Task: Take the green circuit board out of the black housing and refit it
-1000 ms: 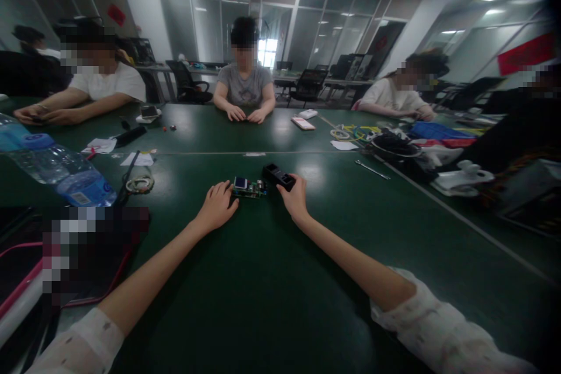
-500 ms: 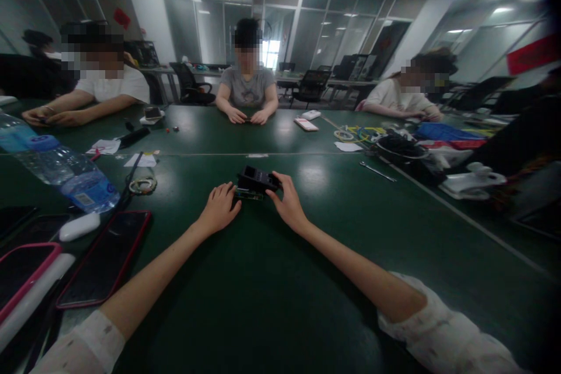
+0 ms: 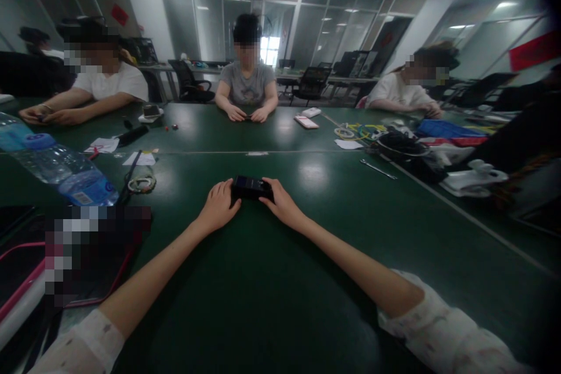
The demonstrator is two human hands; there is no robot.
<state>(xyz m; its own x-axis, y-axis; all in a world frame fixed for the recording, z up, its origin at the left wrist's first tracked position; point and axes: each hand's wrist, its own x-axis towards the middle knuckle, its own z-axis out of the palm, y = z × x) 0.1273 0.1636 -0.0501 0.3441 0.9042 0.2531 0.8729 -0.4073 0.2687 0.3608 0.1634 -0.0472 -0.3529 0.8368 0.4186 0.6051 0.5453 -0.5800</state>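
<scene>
A boxy black plastic case (image 3: 253,187) sits on the dark green bench (image 3: 245,280) in front of me, between two bare hands; the left hand's (image 3: 218,207) fingers grasp its left end, the right hand's (image 3: 283,204) its right. A slim silver wrench (image 3: 378,169) lies well apart, farther right.

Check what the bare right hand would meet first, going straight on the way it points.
Probably the black, box-shaped, plastic-looking casing: the right hand grips its right end, though depth beyond is hard to judge.
</scene>
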